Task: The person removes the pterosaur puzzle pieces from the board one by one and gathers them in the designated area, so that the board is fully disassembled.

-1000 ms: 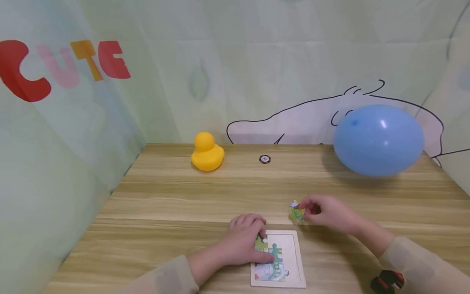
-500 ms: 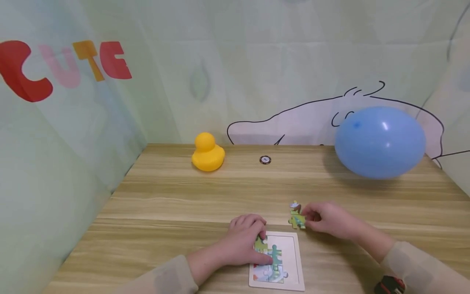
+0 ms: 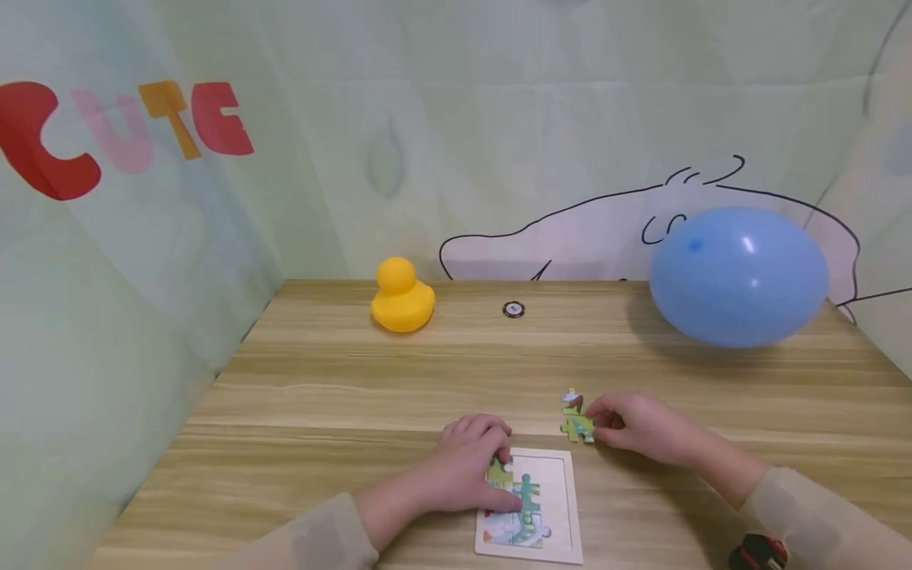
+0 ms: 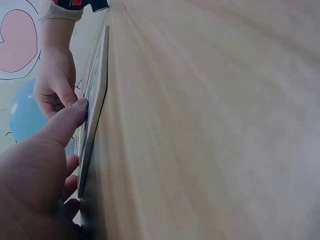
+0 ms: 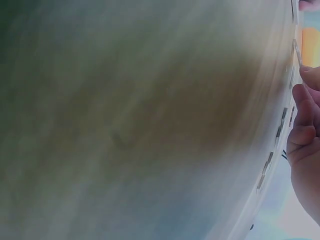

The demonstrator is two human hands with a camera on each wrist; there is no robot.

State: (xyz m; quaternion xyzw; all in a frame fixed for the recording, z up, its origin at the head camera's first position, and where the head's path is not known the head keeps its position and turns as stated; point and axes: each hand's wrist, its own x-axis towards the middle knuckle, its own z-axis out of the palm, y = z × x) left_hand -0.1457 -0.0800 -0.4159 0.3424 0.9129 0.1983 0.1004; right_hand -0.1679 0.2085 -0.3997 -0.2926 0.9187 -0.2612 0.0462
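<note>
Two loose jigsaw pieces lie on the wood-grain table [image 3: 321, 380] beyond the far right corner of a square, pale-rimmed puzzle tray [image 3: 554, 499]: a light blue, brown and green piece [image 3: 572, 401], and, nearer, a mostly green piece [image 3: 580, 430]. The right hand [image 3: 641, 423] seems to pinch the green one's right edge between thumb and index finger. The left hand [image 3: 470, 467] rests over the tray's left edge, thumb laid on the fitted puzzle pieces [image 3: 527, 526], other fingers loosely bent. The step in hand looks like sorting or picking up a piece; the next move probably calls for matching its knobs to the fitted ones while steadying the tray.
</note>
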